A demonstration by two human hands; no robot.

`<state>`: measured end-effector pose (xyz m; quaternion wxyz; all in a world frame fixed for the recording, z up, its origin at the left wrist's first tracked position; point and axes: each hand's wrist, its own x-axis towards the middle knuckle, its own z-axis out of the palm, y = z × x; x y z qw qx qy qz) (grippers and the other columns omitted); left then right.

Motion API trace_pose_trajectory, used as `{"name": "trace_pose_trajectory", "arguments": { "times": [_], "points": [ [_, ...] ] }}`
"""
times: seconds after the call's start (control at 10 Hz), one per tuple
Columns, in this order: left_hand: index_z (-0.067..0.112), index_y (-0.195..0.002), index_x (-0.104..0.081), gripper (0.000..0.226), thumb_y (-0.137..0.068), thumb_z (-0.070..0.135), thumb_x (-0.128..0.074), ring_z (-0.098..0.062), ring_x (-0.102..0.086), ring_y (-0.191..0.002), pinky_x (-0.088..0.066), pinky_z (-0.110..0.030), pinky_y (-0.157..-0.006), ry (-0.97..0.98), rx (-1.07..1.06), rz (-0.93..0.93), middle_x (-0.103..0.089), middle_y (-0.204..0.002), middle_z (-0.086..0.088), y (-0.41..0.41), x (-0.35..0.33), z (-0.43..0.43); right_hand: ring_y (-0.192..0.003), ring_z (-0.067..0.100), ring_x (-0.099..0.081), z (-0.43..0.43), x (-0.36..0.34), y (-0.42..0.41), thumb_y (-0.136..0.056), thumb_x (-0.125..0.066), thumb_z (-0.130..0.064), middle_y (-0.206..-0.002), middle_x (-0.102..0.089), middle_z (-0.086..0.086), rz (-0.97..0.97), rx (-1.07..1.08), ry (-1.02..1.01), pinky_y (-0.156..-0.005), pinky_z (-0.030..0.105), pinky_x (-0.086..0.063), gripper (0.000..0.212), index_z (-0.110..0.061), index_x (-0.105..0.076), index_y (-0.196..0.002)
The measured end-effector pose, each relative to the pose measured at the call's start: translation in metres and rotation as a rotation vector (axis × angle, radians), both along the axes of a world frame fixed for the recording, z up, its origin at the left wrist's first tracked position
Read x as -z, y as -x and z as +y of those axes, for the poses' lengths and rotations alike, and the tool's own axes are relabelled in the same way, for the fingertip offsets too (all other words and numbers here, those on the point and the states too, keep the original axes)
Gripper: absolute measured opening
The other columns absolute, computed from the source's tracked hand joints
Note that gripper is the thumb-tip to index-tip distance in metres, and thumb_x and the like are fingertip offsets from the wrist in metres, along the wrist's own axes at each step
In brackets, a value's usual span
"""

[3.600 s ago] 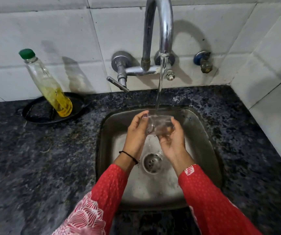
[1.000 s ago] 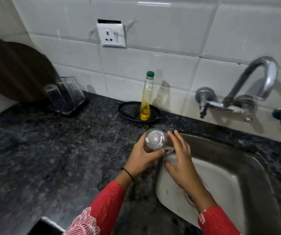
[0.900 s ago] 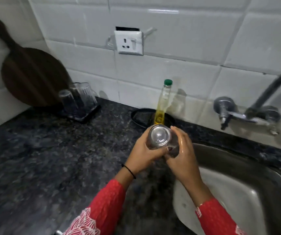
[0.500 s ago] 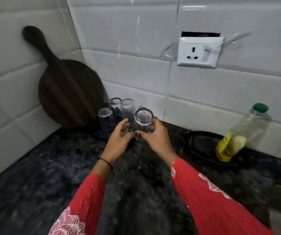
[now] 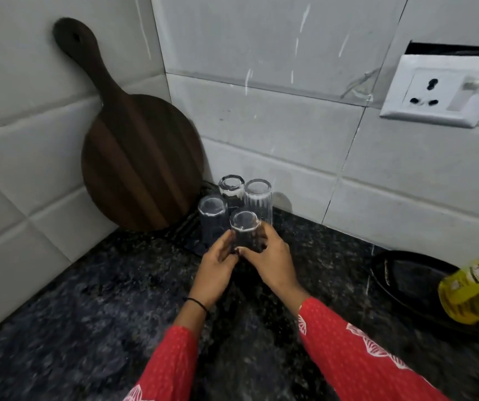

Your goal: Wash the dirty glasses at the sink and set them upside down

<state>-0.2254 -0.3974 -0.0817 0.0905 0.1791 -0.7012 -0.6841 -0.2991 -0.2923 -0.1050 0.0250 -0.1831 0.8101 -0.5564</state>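
A clear washed glass (image 5: pixel 244 230) stands upside down at the front of a cluster in the counter's back corner. My left hand (image 5: pixel 217 267) and my right hand (image 5: pixel 270 260) both grip its lower part, fingers curled round it. Three other glasses sit upside down right behind it: one at the left (image 5: pixel 212 214), one at the back (image 5: pixel 231 189) and a ribbed one at the right (image 5: pixel 258 198). They rest on a dark tray (image 5: pixel 189 233), mostly hidden. The sink is out of view.
A round dark wooden board (image 5: pixel 140 157) with a handle leans in the tiled corner, left of the glasses. A black dish (image 5: pixel 400 273) holding a yellow soap bottle (image 5: pixel 469 290) sits at the right. A wall socket (image 5: pixel 446 94) is above. Dark speckled counter (image 5: pixel 87 314) spreads in front.
I have carried the glass from the running tap leftward to the corner, turned it over and lowered it among the other upturned glasses. The view swung left with it.
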Motion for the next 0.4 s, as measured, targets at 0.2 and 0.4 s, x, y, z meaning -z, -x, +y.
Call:
{"name": "trace_pose_trajectory", "arguments": {
  "times": [0.2,0.4],
  "points": [
    [0.006,-0.141,-0.039,0.05,-0.093,-0.009,-0.043,-0.012,-0.043,-0.129,-0.035,-0.017,-0.1,0.007,-0.044,0.005,-0.046,-0.141,-0.004,0.0,-0.004,0.003,-0.121,0.013,-0.055,0.003,0.004,-0.003,-0.078,-0.072,-0.022,-0.132,-0.059,0.0,-0.003,-0.042,-0.147,-0.102,0.036,-0.046,0.071,-0.024,-0.038,-0.141],
    [0.018,-0.115,-0.057,0.029,-0.092,0.003,-0.049,-0.015,-0.055,-0.11,-0.04,-0.022,-0.091,0.261,-0.303,0.091,-0.057,-0.122,-0.005,-0.008,-0.009,0.016,-0.107,0.009,-0.054,0.034,-0.026,-0.025,-0.087,-0.065,-0.019,-0.122,-0.057,-0.003,-0.121,0.096,-0.052,-0.088,0.019,-0.042,0.041,-0.016,-0.053,-0.126]
  ]
}}
